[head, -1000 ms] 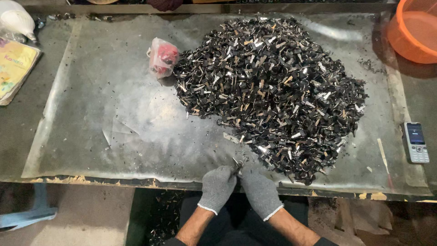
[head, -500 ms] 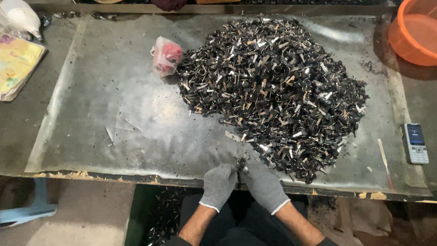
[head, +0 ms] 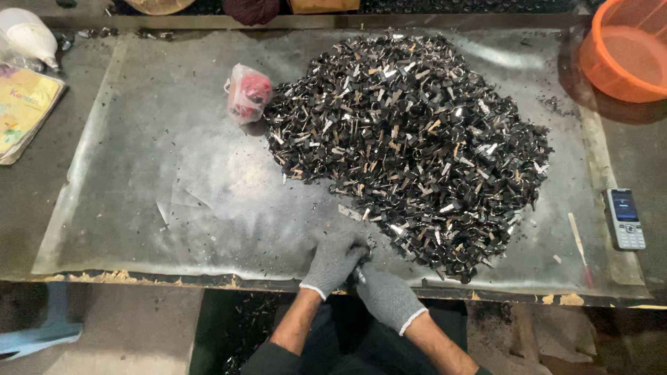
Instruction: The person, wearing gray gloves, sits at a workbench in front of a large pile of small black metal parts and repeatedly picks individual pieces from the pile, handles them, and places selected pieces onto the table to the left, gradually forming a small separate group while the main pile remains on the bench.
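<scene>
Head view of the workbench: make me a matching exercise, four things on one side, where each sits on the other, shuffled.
1. orange plastic tub
2. grey push-button mobile phone
3. clear plastic bag with red contents
4. grey-gloved hands

A. near edge, centre
B. left of the heap of small black metal parts
C. far right corner
D. right side, below the tub

Pairs: 1-C, 2-D, 3-B, 4-A

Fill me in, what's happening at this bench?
A person in grey knit gloves works at the near edge of a worn table covered by a grey metal sheet. The left hand and right hand meet over a small dark metal piece, too small to identify. Just beyond lies a big pile of small black and silver metal parts. A clear bag with red contents sits at the pile's left, an orange plastic tub far right, and a grey keypad phone on the right.
</scene>
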`<state>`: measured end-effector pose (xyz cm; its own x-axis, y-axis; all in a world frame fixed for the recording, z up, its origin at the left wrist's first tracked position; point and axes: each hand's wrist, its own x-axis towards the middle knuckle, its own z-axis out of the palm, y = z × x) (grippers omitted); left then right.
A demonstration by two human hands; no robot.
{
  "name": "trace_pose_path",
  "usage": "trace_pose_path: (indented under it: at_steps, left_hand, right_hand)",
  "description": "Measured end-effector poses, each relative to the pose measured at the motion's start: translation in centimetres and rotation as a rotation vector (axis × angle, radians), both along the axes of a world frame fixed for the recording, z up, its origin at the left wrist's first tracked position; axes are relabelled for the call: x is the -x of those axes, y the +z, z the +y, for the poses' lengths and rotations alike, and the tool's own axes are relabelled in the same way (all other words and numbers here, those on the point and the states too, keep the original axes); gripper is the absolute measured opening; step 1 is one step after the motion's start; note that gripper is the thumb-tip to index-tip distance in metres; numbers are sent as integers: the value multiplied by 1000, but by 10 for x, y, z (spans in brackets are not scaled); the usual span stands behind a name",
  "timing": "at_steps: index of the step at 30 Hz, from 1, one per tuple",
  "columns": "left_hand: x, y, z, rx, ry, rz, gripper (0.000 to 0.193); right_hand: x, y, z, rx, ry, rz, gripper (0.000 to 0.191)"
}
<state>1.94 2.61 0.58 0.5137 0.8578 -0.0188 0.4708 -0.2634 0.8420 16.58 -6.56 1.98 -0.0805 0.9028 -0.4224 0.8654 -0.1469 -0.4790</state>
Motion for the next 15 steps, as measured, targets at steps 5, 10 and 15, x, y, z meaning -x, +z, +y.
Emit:
trace_pose_path:
  at_steps: [5,10,15]
  left_hand:
    - [9,-4,-7,-155,76,162,16]
    - [-12,0,-4,-237,254,-43,20]
    - [-45,2,17,-224,29,27,33]
  right_hand:
    - [-20,-15,-1,-204,27,-188,28]
    - [-15,-20,-7,-419,26,-223,45]
    - [-12,-13,8,-262,56,-301,45]
